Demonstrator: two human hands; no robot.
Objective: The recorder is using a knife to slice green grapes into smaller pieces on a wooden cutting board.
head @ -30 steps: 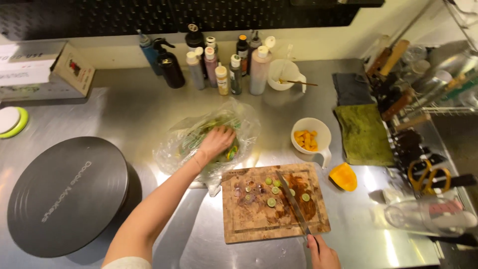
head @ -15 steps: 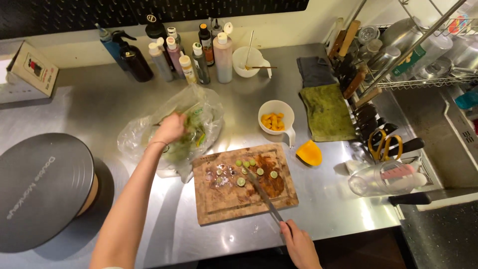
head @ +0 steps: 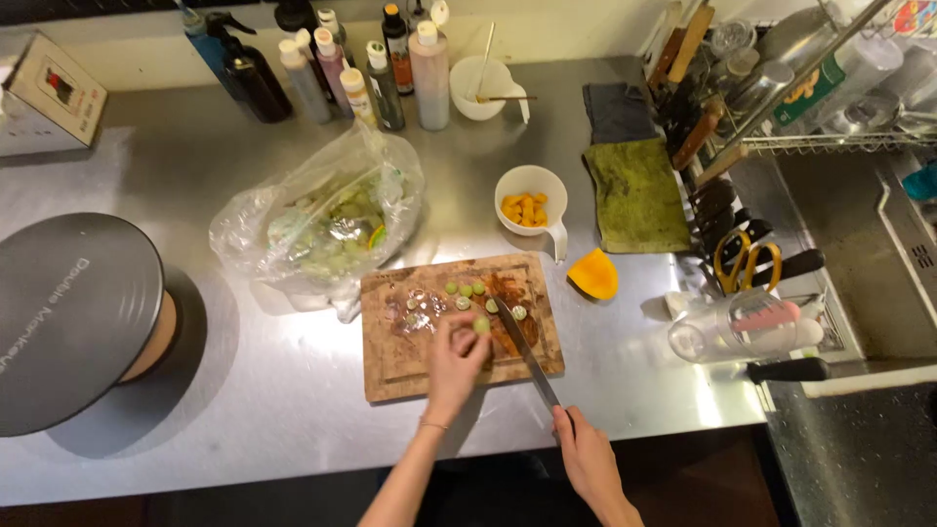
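My left hand point(head: 455, 353) rests on the wooden cutting board point(head: 390, 363) and pinches a small green grape point(head: 481, 325) at its fingertips. My right hand point(head: 582, 448) grips the handle of a long kitchen knife point(head: 528, 353) whose blade lies across the board beside that grape. Several halved green grapes point(head: 463, 290) are scattered over the board's upper part. A clear plastic bag point(head: 322, 222) holding green produce lies just behind the board to the left.
A white cup of orange pieces point(head: 528, 200) and an orange wedge point(head: 594, 274) sit right of the board. Bottles point(head: 383, 64) line the back wall. A round dark lid point(head: 73, 304) is at left. Scissors point(head: 742, 259), a clear jug point(head: 742, 326) and a sink point(head: 859, 234) are at right.
My left hand left the plastic bag and came down to the cutting board with a green grape in its fingers. The right hand stays on the knife.
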